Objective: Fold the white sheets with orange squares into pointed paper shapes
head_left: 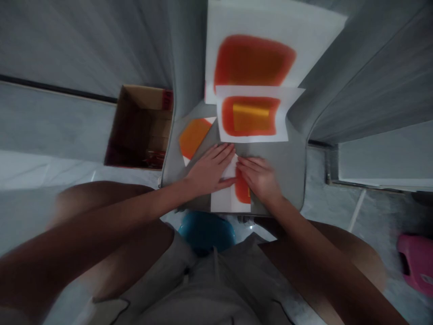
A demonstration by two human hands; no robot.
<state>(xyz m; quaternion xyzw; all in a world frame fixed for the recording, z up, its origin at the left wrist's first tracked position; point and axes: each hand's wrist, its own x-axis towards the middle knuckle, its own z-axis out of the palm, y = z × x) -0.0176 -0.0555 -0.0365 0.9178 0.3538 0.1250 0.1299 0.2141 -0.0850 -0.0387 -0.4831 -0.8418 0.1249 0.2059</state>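
Note:
A folded sheet of paper (222, 201), white with a red-orange painted patch, lies near the front edge of a grey padded seat-like surface (291, 180). My left hand (211, 171) rests open and flat across its left part, thumb apart from the fingers. From the other side my right hand (260, 176) presses on the painted part, its fingers stretched out to the left; its thumb is hidden. Left of my left hand lies a folded orange paper piece (194, 137) with white corners. Beyond my hands is a creased white sheet (284, 119) with a red and yellow-orange patch.
A larger white sheet (314, 40) with a red-orange patch leans at the back. An open cardboard box (135, 126) stands to the left. Below the front edge is a blue rounded object (206, 230). A pink plastic item (417, 262) sits on the floor at right.

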